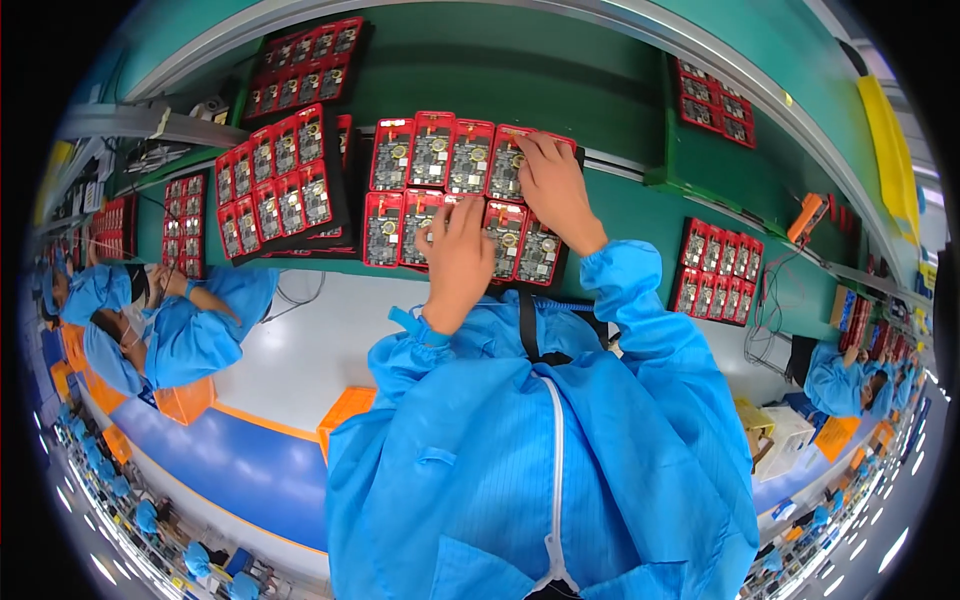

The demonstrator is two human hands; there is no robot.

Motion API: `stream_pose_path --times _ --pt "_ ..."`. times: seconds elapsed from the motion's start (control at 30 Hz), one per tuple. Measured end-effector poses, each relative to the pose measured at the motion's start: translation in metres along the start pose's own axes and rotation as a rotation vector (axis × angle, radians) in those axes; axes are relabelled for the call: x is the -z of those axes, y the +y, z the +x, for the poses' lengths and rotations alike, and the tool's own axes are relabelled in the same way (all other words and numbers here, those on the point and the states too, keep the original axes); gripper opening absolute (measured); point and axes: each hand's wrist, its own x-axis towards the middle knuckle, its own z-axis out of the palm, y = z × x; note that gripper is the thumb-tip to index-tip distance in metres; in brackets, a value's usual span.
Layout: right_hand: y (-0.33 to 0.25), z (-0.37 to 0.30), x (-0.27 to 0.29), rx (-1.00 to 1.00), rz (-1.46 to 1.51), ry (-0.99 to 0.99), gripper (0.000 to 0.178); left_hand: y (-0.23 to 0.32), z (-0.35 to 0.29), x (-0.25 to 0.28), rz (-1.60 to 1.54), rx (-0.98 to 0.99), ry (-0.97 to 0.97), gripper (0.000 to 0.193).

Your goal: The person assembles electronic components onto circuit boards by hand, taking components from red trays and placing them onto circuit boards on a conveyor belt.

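Basically mid-tray, I'd judge: both hands are in among the red-framed boards (470, 158), w/ none lifted clear of the black tray (564, 262) that I can see. R hand (553, 190) is over the far row's right end, fingers bent & close tog., tips down at the boards; can't tell if they're pinching anything. L hand (460, 258) is over the near row's middle, fingers curled, thumb a bit apart; what's under the tips is hidden, so can't tell re: a pinch there either.

Done, as far as it shows: tray looks loaded, approx. two rows of five, boards lying in place left of L hand & just fwd of it, plus a couple to its right, below R hand. Left to do: unclear. Spots under both hands are covered, & at this res. the boards look much alike, so no count of finished ones poss.

Left of L hand, a stack of similar trays (341, 212) sits skewed, top one loaded too. Well right of R hand there's another group of boards (717, 270); can't tell if either lot is finished or waiting. An orange gadget (808, 218) is also off to R hand's right, in neither hand.
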Motion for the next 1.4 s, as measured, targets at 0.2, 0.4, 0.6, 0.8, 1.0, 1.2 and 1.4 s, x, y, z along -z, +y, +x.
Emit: stream_pose_path --times 0.2,0.4,0.6,0.8,1.0,1.2,1.4 --pt "-0.013 0.010 -0.011 0.053 -0.042 -0.019 0.039 -0.019 -0.012 0.007 0.100 0.078 -0.012 0.049" --pt "-0.025 0.028 -0.031 0.148 -0.012 -0.028 0.043 -0.017 -0.013 0.000 0.113 0.075 -0.050 0.055" --pt "-0.024 0.031 -0.036 0.146 -0.051 -0.074 0.043 -0.021 -0.016 0.000 0.069 0.047 -0.027 0.052" --pt "-0.025 0.031 -0.033 0.149 -0.055 -0.126 0.048 -0.020 -0.012 0.004 0.053 0.050 -0.014 0.045" --pt "-0.028 0.031 -0.034 0.195 -0.066 -0.143 0.047 -0.032 0.005 0.009 0.044 0.007 -0.023 0.032" --pt "-0.029 0.027 -0.035 0.186 -0.062 -0.151 0.048 -0.047 0.022 0.010 -0.021 -0.116 -0.020 0.019" --pt "-0.029 0.023 -0.033 0.193 -0.049 -0.148 0.048 -0.047 0.030 0.019 -0.013 -0.231 -0.113 0.019"
